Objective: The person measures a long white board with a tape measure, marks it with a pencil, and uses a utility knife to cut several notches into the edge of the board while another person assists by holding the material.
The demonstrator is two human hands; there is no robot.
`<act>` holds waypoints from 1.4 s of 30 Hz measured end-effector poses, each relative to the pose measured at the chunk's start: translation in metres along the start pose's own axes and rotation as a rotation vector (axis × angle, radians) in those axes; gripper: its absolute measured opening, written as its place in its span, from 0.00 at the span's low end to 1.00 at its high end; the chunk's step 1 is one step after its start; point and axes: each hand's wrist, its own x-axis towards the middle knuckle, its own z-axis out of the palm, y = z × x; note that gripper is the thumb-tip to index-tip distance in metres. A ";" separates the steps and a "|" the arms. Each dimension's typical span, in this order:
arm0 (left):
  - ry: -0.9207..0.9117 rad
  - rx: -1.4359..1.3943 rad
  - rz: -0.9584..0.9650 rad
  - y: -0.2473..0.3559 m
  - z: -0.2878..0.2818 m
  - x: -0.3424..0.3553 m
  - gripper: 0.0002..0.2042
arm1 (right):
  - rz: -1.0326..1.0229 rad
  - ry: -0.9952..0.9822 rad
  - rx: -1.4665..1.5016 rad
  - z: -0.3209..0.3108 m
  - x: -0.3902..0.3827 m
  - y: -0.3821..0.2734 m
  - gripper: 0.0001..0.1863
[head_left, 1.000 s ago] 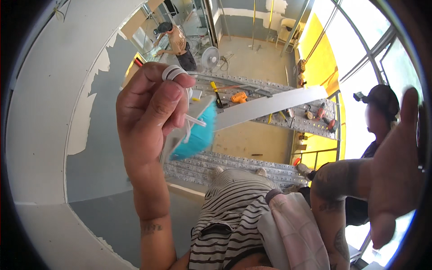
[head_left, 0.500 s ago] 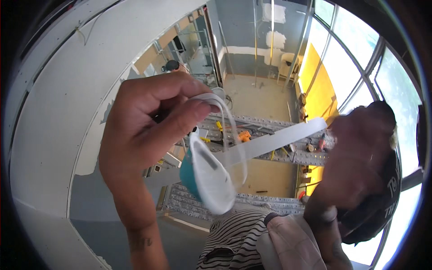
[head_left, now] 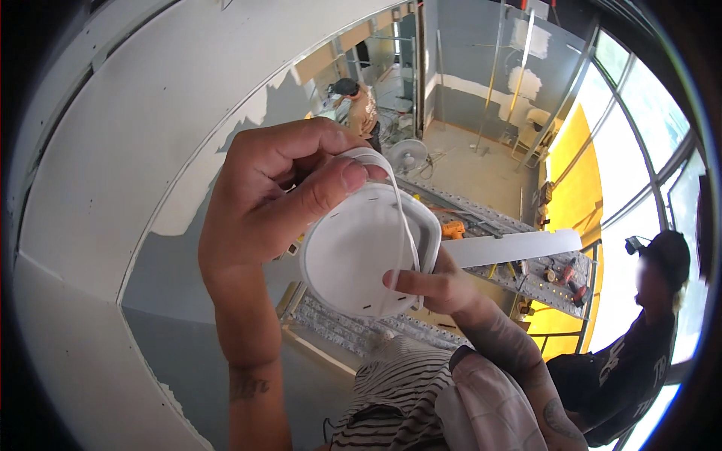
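Note:
A white cup-shaped dust mask (head_left: 353, 255) faces me with its hollow inside, small dark staples along its rim. My left hand (head_left: 282, 199) is closed in a pinch on its white elastic straps (head_left: 397, 192) above the upper edge. At the mask's lower right rim my right hand (head_left: 444, 286) grips it, the thumb over the inside near a strap; its other fingers are hidden behind. The mask's outer face is turned away.
Below stands a perforated metal scaffold platform (head_left: 519, 218) with an orange tool (head_left: 453, 229) and a long white strip (head_left: 519, 248). A co-worker in black (head_left: 632, 361) stands at right, another person (head_left: 362, 113) farther off near a fan (head_left: 408, 155). White panelling (head_left: 150, 113) rises at left.
My right hand has come in from the right and taken hold of the mask. The hanging mask has swung up, its inside now toward me. The view has shifted.

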 end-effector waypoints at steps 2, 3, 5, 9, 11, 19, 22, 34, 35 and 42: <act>0.092 -0.047 0.029 -0.008 -0.016 -0.017 0.07 | -0.086 -0.147 0.010 -0.012 0.010 0.018 0.44; 0.110 0.033 -0.122 -0.013 -0.030 -0.029 0.08 | -0.187 -0.276 0.018 -0.026 0.013 0.030 0.44; 0.168 0.091 -0.363 -0.040 -0.055 -0.068 0.08 | 0.206 -0.270 -0.339 -0.092 -0.011 0.048 0.42; 0.221 0.389 -0.692 -0.145 -0.073 -0.192 0.10 | 0.479 -0.432 -0.651 -0.132 -0.093 0.097 0.34; 0.313 0.586 -0.704 -0.202 -0.061 -0.271 0.11 | 0.403 -0.340 -0.526 -0.097 -0.101 0.105 0.31; 0.417 0.383 -1.107 -0.319 -0.042 -0.414 0.12 | 0.068 -0.331 -0.483 -0.003 -0.048 0.077 0.24; 0.531 0.182 -1.110 -0.331 -0.050 -0.419 0.11 | -0.050 -0.389 -0.466 0.021 -0.012 0.061 0.22; 0.675 -0.092 -1.187 -0.337 -0.118 -0.363 0.11 | -0.690 -0.280 -0.499 0.114 0.151 0.033 0.15; 0.604 -0.066 -1.171 -0.336 -0.121 -0.358 0.11 | -0.748 -0.185 -0.518 0.113 0.170 0.038 0.15; 0.613 0.003 -1.203 -0.357 -0.188 -0.365 0.12 | -1.049 0.393 -0.768 0.151 0.255 0.052 0.14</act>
